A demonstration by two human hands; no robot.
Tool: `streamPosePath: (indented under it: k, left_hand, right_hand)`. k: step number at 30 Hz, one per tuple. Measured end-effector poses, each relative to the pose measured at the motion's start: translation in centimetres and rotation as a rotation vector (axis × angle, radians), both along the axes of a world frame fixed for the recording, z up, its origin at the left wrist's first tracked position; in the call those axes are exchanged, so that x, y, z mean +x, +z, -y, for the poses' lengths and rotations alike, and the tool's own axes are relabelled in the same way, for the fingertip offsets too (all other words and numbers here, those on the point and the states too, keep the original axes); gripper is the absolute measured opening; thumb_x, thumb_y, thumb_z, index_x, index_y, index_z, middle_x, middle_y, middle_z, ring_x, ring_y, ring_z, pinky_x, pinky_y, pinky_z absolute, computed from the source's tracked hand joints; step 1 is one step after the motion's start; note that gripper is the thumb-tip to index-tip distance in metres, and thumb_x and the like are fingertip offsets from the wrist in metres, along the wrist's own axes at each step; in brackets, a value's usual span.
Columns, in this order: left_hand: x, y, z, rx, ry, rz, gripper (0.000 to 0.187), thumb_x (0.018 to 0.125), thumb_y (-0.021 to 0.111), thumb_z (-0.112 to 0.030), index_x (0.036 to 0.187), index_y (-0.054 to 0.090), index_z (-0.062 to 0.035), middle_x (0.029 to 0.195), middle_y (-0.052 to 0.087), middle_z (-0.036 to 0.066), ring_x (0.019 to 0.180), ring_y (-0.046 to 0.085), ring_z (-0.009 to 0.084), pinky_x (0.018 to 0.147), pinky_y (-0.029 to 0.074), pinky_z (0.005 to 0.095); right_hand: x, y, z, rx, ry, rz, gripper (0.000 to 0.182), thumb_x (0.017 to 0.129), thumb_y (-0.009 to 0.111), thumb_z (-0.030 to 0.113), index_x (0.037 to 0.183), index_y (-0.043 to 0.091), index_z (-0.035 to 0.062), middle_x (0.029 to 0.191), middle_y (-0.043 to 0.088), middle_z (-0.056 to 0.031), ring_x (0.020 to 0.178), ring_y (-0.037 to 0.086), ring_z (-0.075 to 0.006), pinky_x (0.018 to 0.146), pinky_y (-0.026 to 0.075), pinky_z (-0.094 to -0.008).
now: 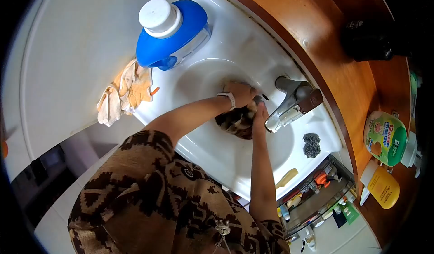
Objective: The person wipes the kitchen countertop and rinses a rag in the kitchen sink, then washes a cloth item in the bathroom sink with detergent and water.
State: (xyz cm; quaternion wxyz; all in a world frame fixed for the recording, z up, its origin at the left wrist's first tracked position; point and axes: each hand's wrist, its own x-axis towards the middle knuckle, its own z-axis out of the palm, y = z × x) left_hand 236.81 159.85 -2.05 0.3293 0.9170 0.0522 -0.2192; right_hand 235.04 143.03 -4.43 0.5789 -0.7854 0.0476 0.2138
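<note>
A bunched, wet-looking dark brown and tan cloth point(236, 122) lies in the bowl of the white sink point(199, 77). My left hand point(239, 93), with a white band on its wrist, presses closed on the cloth's upper part. On the other side my right hand point(259, 118) grips its edge, fingers partly hidden behind the cloth. Close to the right hand, the metal faucet point(294, 102) reaches over the bowl.
A large blue bottle with a white cap point(174, 35) stands on the sink's left rim, beside a crumpled white-and-orange cloth point(129, 91). A grey scrubber point(311, 145) sits right of the faucet. Pump bottle point(386, 136) and yellow bottle point(382, 186) line the wooden shelf; a cluttered bin point(312, 195) is below.
</note>
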Motion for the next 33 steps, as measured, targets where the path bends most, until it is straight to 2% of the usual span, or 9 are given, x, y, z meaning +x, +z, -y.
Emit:
streamPosePath:
  k: [2,5,7,11,14,17,24,28,33]
  left_hand:
    - [-1.4,6.7,-0.3,0.121,-0.035,-0.204,0.045,0.091,0.048,-0.048,0.103,0.071,-0.0113,0.108,0.067,0.019,0.103,0.063,0.0355,0.088,0.045,0.051]
    - [-10.7,5.8,0.1,0.1,-0.149,0.106,0.05,0.092,0.049,-0.047,0.134,0.052,-0.0202,0.153,0.026,0.018,0.141,0.023,0.0382,0.108,0.014,0.0683]
    - [-12.7,4.4,0.0,0.151,-0.144,0.112,0.051,0.092,0.048,-0.046,0.139,0.045,-0.0263,0.156,0.02,0.016,0.143,0.018,0.0381,0.11,0.009,0.0691]
    - [-10.0,1.1,0.2,0.128,-0.119,0.06,0.057,0.091,0.049,-0.048,0.143,0.041,-0.027,0.154,0.021,0.017,0.14,0.022,0.0387,0.107,0.012,0.0708]
    - [-6.3,0.7,0.0,0.124,-0.141,0.03,0.055,0.092,0.047,-0.044,0.144,0.04,-0.0265,0.154,0.021,0.018,0.14,0.023,0.0391,0.107,0.015,0.0682]
    - [-2.9,2.5,-0.7,0.125,-0.259,-0.097,0.037,0.091,0.049,-0.035,0.124,0.059,-0.0235,0.128,0.058,0.014,0.121,0.051,0.0318,0.098,0.03,0.0632]
    - [0.3,1.0,-1.2,-0.012,-0.076,0.044,0.041,0.088,0.053,-0.046,0.103,0.07,-0.0112,0.101,0.069,0.019,0.096,0.065,0.0353,0.086,0.048,0.0534]
    - [-4.1,6.0,-1.0,0.032,0.021,-0.052,0.047,0.089,0.052,-0.049,0.124,0.059,-0.0183,0.131,0.053,0.025,0.12,0.052,0.0388,0.095,0.042,0.0548]
    - [-13.3,4.4,0.0,0.218,-0.152,0.162,0.051,0.093,0.049,-0.042,0.14,0.045,-0.0229,0.149,0.028,0.022,0.135,0.032,0.0392,0.101,0.029,0.0649]
  right_hand:
    - [-3.5,3.5,0.5,0.118,-0.157,-0.098,0.042,0.103,0.043,0.035,0.107,0.06,-0.0035,0.102,0.063,-0.0082,0.093,0.057,-0.0139,0.083,0.046,-0.0302]
    - [-8.7,3.3,-0.2,0.091,-0.031,0.044,0.043,0.102,0.044,0.035,0.124,0.056,-0.0004,0.113,0.062,-0.0144,0.102,0.057,-0.0224,0.091,0.044,-0.0359]
    - [-10.5,6.0,-2.3,-0.581,0.248,0.558,0.044,0.097,0.051,0.038,0.131,0.055,0.0104,0.133,0.047,-0.0261,0.12,0.048,-0.042,0.102,0.038,-0.0428]
    - [-7.1,2.6,-2.3,-0.572,0.267,0.345,0.054,0.094,0.051,0.042,0.143,0.044,0.0206,0.135,0.042,-0.0303,0.128,0.036,-0.0499,0.102,0.035,-0.0546]
    - [-3.8,0.9,-2.8,-0.686,0.255,0.55,0.043,0.096,0.046,0.038,0.131,0.052,0.014,0.113,0.056,-0.0285,0.1,0.053,-0.0475,0.087,0.041,-0.055]
    - [-1.2,0.2,-3.0,-0.691,0.241,0.664,0.035,0.096,0.043,0.038,0.114,0.057,0.0103,0.102,0.062,-0.025,0.086,0.059,-0.0451,0.074,0.046,-0.0559]
    - [1.7,1.8,-2.2,-0.412,0.198,0.207,0.046,0.101,0.037,0.041,0.1,0.062,0.0021,0.093,0.067,-0.0236,0.09,0.063,-0.0421,0.078,0.047,-0.0469]
    - [-4.5,6.8,-1.0,-0.21,-0.005,0.043,0.042,0.1,0.042,0.04,0.101,0.062,0.0026,0.115,0.062,-0.0233,0.108,0.058,-0.038,0.09,0.044,-0.0428]
    - [-10.3,6.7,-1.9,-0.78,0.291,0.509,0.045,0.097,0.048,0.037,0.133,0.053,0.0105,0.136,0.047,-0.0218,0.126,0.043,-0.0367,0.105,0.035,-0.0424]
